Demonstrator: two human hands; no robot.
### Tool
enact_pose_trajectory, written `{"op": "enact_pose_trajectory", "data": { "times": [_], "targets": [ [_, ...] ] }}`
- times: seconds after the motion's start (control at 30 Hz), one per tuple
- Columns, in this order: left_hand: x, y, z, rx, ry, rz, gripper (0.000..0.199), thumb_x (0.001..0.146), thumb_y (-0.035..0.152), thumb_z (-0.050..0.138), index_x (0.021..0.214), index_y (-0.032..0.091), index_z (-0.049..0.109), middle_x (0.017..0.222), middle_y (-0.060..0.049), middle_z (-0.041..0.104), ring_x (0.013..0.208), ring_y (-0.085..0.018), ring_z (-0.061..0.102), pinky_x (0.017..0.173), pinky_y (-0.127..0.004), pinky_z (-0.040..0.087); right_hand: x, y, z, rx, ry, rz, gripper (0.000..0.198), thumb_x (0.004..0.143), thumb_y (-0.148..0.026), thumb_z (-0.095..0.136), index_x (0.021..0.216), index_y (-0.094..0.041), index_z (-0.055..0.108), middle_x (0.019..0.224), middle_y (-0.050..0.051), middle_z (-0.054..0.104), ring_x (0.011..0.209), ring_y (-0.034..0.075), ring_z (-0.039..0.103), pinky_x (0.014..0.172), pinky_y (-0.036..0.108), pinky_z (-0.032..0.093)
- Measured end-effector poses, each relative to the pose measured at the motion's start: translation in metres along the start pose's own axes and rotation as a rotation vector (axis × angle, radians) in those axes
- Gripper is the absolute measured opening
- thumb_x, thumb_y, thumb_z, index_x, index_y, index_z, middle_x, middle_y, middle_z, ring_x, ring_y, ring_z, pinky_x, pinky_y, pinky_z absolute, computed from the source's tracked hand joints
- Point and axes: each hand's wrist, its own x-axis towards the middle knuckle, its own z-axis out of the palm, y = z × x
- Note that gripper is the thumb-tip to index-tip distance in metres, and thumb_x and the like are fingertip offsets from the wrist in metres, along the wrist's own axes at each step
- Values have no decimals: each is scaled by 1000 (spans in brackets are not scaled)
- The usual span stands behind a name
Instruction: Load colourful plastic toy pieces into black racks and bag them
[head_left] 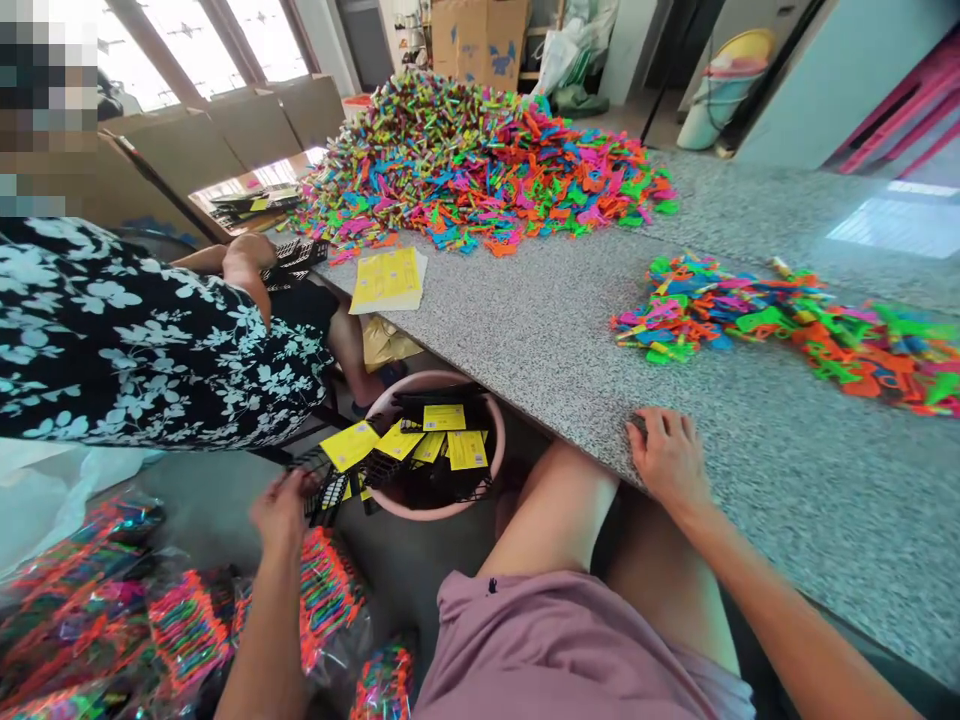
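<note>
My left hand [283, 505] is low at the left, its fingers closed on the edge of a black plastic grid rack [326, 490]. A yellow printed card [350, 446] lies over that rack. Beside it stands a pink tub [499, 440] holding black grid racks and several yellow cards [444, 417]. My right hand [670, 455] rests on the edge of the speckled stone table [525, 330], fingers spread a little, with nothing in it. Beyond it lies a row of small coloured plastic toy guns [757, 310].
A large heap of coloured plastic pieces [480, 165] covers the table's far end, near a stack of yellow cards [388, 280]. At left sits a person in a floral garment [150, 330], hands at black racks. Bagged bright toys [187, 630] lie on the floor.
</note>
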Motion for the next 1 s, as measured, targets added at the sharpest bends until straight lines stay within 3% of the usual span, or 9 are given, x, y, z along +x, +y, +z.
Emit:
{"op": "enact_pose_trajectory", "data": {
  "times": [0.13,0.2,0.27,0.37,0.5,0.67,0.8,0.9,1.0],
  "targets": [
    [-27,25,-6,206,-13,482,48,92,36,60,135,13,52,130,-15,60,121,-30,57,110,-56,36,1,-7,-2,48,-36,36,28,98,-30,43,112,-13,60,112,17,62,105,31,53,86,42,44],
    [-57,16,3,291,-187,706,41,91,33,59,128,18,61,132,-13,62,123,-28,57,114,-50,34,2,-11,-3,59,-46,53,27,97,-29,43,112,-14,59,112,16,62,105,31,52,86,42,44],
    [-90,-5,21,368,-436,899,28,90,28,56,113,22,71,117,-8,72,113,-22,65,108,-38,44,3,-13,-3,68,-48,65,26,97,-29,43,112,-14,59,111,16,62,104,31,52,85,42,44],
    [-124,-37,47,470,-684,1105,33,88,19,46,104,25,74,108,-3,76,106,-17,69,100,-31,51,2,-12,-2,91,-47,63,25,97,-27,44,111,-14,59,111,16,62,103,31,52,84,42,43],
    [-130,-46,53,554,-688,1238,45,83,8,40,114,20,70,117,-8,72,119,-23,62,101,-41,50,2,-14,-2,114,-65,87,22,97,-25,45,110,-14,59,113,16,61,106,30,51,87,41,43],
    [-131,-17,52,460,-651,1293,45,90,17,46,134,22,56,126,-12,66,127,-27,55,110,-50,41,18,-39,-9,178,-129,110,21,98,-25,47,111,-15,59,116,14,61,109,28,50,92,39,42],
    [-130,-3,68,373,-614,1102,32,90,33,54,120,26,62,120,-10,67,118,-29,60,112,-48,40,27,-38,-8,272,-148,110,20,98,-25,46,111,-15,58,116,14,61,110,27,51,93,39,43],
    [-110,-3,68,392,-397,839,33,87,40,54,115,24,64,122,-11,65,123,-31,56,114,-49,37,10,-24,-10,291,-115,133,19,97,-21,45,110,-16,58,116,15,62,111,29,51,94,43,44],
    [-73,-16,45,453,-122,636,42,87,37,56,123,16,59,125,-17,61,128,-36,49,112,-55,35,2,-19,-10,253,-26,114,22,95,-18,46,112,-13,58,112,17,62,108,30,54,94,45,45]
  ]
}}
